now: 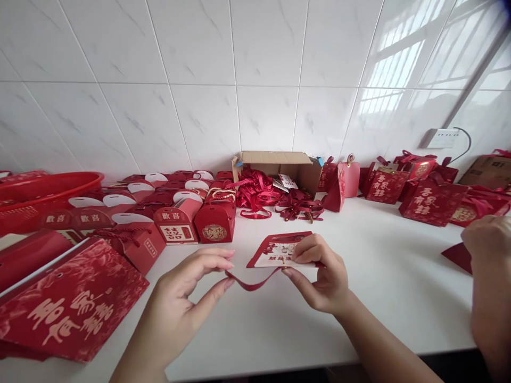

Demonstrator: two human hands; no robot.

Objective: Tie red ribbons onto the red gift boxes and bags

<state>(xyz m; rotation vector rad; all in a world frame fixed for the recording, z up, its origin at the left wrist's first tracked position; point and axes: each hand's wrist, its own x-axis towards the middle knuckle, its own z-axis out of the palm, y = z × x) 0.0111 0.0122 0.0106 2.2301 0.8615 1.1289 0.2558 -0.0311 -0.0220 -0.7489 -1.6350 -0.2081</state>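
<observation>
Red ribbon (250, 288) sags crosswise before printed card (266, 259); left hand (181, 292) pinches one end, left of card; right hand (328, 276), nearer card, pinches ribbon at card's near edge.

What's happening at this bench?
A person holds a short red ribbon between both hands: the left hand near one end, the right hand at the other. It sags between them, in front of a red-and-white card on the white table. Behind sits an open cardboard box with loose ribbons. Another person's hand is at the far right.
</observation>
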